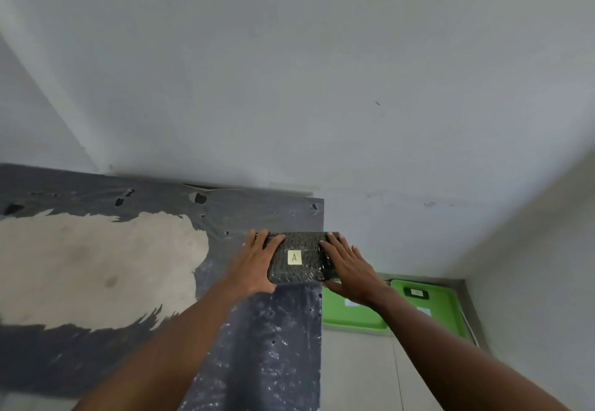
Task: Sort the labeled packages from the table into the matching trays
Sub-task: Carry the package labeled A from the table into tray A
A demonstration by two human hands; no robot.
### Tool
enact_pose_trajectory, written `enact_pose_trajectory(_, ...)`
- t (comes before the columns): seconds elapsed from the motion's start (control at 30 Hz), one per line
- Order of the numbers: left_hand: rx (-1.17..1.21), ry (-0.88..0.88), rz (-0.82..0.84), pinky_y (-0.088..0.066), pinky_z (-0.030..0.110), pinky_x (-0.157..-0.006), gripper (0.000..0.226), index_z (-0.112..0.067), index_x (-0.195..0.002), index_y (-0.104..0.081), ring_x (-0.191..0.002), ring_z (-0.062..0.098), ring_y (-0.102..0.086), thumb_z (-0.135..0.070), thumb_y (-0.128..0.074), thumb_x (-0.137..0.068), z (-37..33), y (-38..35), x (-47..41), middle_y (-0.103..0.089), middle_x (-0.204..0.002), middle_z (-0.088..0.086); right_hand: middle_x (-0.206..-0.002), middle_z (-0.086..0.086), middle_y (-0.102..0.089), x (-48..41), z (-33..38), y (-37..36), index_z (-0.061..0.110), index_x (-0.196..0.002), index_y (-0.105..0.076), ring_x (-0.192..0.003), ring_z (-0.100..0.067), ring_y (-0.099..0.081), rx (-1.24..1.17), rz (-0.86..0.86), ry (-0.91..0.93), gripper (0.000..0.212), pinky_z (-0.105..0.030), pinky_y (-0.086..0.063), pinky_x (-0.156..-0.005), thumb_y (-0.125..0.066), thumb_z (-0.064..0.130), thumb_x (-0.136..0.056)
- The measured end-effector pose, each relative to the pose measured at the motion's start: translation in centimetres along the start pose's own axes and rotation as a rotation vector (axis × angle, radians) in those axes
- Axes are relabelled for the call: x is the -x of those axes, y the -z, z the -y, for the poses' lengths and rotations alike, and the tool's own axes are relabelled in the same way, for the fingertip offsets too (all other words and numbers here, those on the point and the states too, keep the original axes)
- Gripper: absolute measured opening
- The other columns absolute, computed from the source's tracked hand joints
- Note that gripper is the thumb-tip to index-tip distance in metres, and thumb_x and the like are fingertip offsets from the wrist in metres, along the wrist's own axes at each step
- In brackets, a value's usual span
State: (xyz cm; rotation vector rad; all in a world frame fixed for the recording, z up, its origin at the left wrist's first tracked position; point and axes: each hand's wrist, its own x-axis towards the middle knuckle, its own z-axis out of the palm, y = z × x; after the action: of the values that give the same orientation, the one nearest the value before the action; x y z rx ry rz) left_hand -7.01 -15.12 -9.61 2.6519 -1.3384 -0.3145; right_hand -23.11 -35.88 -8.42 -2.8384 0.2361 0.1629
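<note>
— What do we have closest to us, low in the frame?

— Our two bare forearms, rising from the bottom edge toward the middle. Beneath the left one lies the worktop, its dark covering worn through to a pale patch at the left of the frame.

— And our hands?

— Our left hand clasps the left end of the package, fingers laid over its top and thumb under the near edge. Our right hand does the same at the right end. So each grip is closed on the package, one from either side.

— Where does the package sit in the picture?

— Just right of centre, over the right edge of the worktop. It is dark, wrapped in shiny film, with a small pale label on top marked "A". Whether it rests on the worktop or is lifted, we cannot tell.

— Anything past it?

— At lower right, on the floor, two green trays lie side by side. The right-hand tray holds a small dark package. Beyond everything stands a plain grey wall.
</note>
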Motion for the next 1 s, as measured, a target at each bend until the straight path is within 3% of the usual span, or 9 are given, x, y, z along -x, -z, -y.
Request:
enact_pose_trajectory(0.4, 0.071, -0.105, -0.057, -0.054, 0.051, -0.094, 0.118, -0.025, -0.145, -0.024, -0.131, 0.030, -0.029, -0.052, -0.082, -0.046, -14.7, -5.3, 4.9, -0.032, -0.139, 0.008, -0.163, -0.009, 0.003, 17.0, -7.3, 0.2, 0.018, -0.152, 0.001, -0.149, -0.028, -0.006, -0.004, 0.003, -0.116, 0.103, -0.050, -0.021, -0.118, -0.068, 0.047, -0.082)
enact_pose_trajectory(0.57, 0.018, -0.153, -0.043, -0.049, 0.047, -0.101, 0.117, -0.024, -0.145, -0.024, -0.127, 0.032, -0.033, -0.053, -0.081, -0.048, -20.6, -7.2, 5.0, -0.035, -0.138, 0.010, -0.163, -0.006, 0.009, 22.2, -11.0, -0.7, 0.020, -0.152, 0.005, -0.149, -0.028, -0.005, -0.034, -0.002, -0.196, 0.107, -0.049, -0.021, -0.118, -0.070, 0.048, -0.081)
enact_pose_trajectory(0.77, 0.028, -0.134, 0.029, -0.058, 0.046, -0.089, 0.114, -0.027, -0.147, -0.022, -0.134, 0.028, -0.026, -0.051, -0.082, -0.052, -26.1, -9.5, 1.8, -0.030, -0.142, 0.006, -0.162, -0.009, 0.010, 23.9, -17.5, -1.5, 0.017, -0.153, 0.002, -0.146, -0.033, -0.017, -0.069, 0.027, -0.227, 0.099, -0.049, -0.029, -0.115, -0.066, 0.043, -0.085)
enact_pose_trajectory(1.0, 0.077, -0.109, 0.091, -0.059, 0.050, -0.087, 0.114, -0.028, -0.147, -0.020, -0.135, 0.026, -0.024, -0.049, -0.082, -0.054, -31.7, -14.3, -4.8, -0.028, -0.143, 0.004, -0.161, -0.018, 0.003, 22.8, -26.3, -3.2, 0.012, -0.152, -0.005, -0.137, -0.043, -0.031, -0.078, 0.051, -0.255, 0.095, -0.051, -0.037, -0.109, -0.067, 0.038, -0.085)
